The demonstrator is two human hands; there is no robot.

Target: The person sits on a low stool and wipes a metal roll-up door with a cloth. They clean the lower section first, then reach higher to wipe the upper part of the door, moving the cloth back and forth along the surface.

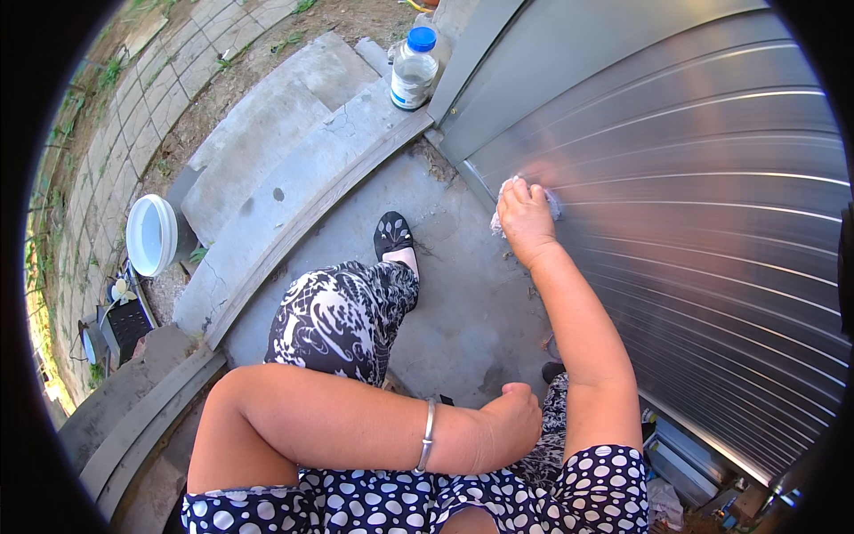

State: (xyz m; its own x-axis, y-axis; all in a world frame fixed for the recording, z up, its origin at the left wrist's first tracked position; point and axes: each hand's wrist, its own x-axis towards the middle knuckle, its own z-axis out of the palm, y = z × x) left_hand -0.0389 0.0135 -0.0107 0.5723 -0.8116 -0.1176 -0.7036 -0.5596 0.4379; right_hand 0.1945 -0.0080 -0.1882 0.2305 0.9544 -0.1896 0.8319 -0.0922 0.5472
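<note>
A clear plastic bottle (pixel 414 68) with a blue screw cap stands upright on the concrete step at the foot of the metal shutter's frame, near the top of the view. A white label with a blue band wraps its lower half. No signs or screens show.

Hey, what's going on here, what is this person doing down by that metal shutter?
A person crouches on a concrete step, pressing a pale cloth against the ribbed metal shutter with the right hand. The left hand rests empty, closed loosely, across the knees. A clear bottle with a blue cap stands by the shutter's corner.
</note>
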